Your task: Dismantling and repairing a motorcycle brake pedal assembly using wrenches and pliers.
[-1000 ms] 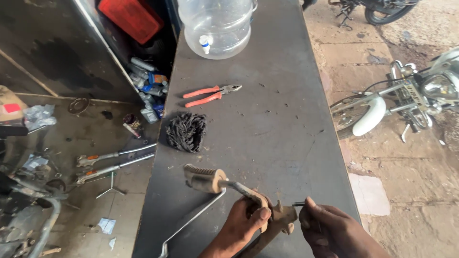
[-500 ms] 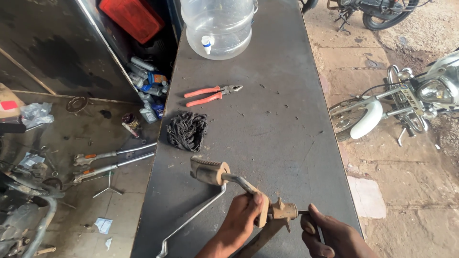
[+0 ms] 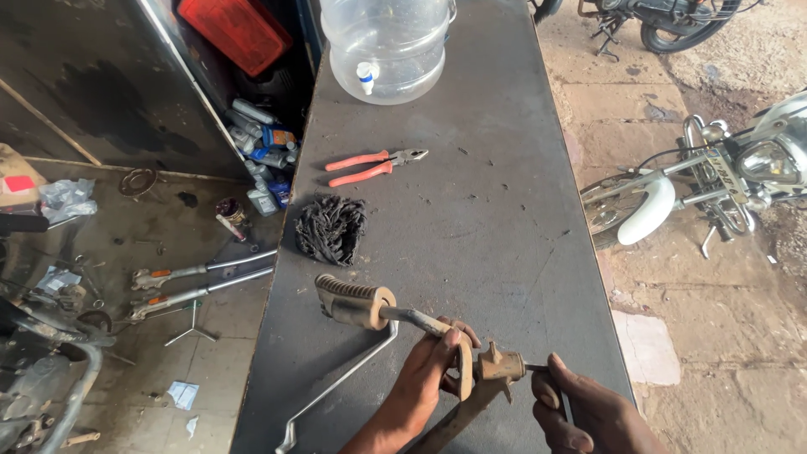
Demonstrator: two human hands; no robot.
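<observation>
My left hand (image 3: 424,378) grips the bent metal arm of a rusty foot-peg lever (image 3: 395,315), whose ribbed rubber peg (image 3: 349,298) points up-left over the dark metal bench (image 3: 487,193). The lever joins a rusty pivot block (image 3: 498,366) at the bench's near edge. My right hand (image 3: 588,412) pinches a thin pin or tool (image 3: 538,368) that sticks out of the block's right side. A thin bent steel rod (image 3: 336,387) lies on the bench under the lever.
Red-handled pliers (image 3: 374,165) and a black knotted rag (image 3: 330,227) lie farther up the bench, with a clear water jug (image 3: 387,42) at the far end. Parked motorcycles (image 3: 714,176) stand to the right. Tools and bottles litter the floor on the left (image 3: 202,273).
The lever assembly and both hands have shifted slightly up and right in view. My right hand has drawn a little away from the pivot block, with the thin pin showing between them.
</observation>
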